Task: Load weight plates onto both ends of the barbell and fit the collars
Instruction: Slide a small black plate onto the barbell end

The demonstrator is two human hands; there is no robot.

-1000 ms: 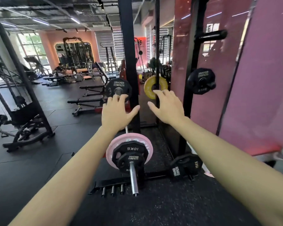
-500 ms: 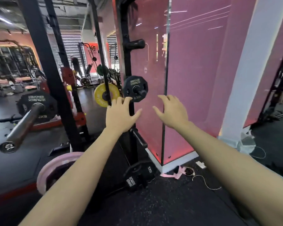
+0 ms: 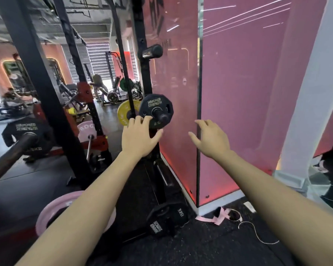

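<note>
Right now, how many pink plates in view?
2. One pink plate at lower left, partly behind the left forearm; another pink plate farther back by the red rack bracket. More may be hidden.

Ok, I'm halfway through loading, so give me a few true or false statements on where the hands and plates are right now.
1. The left hand has its fingertips at the small black Hammer Strength plate hanging on the rack peg. True.
2. The right hand is gripping that plate. False: it is open in the air beside the plate, in front of the pink wall panel, holding nothing.
3. A black 15 kg plate sits low by the foot of the rack. True.
4. The upper storage peg carries a plate. False: it is bare.
5. The yellow plate lies flat on the floor. False: it stands upright behind the rack post.
</note>
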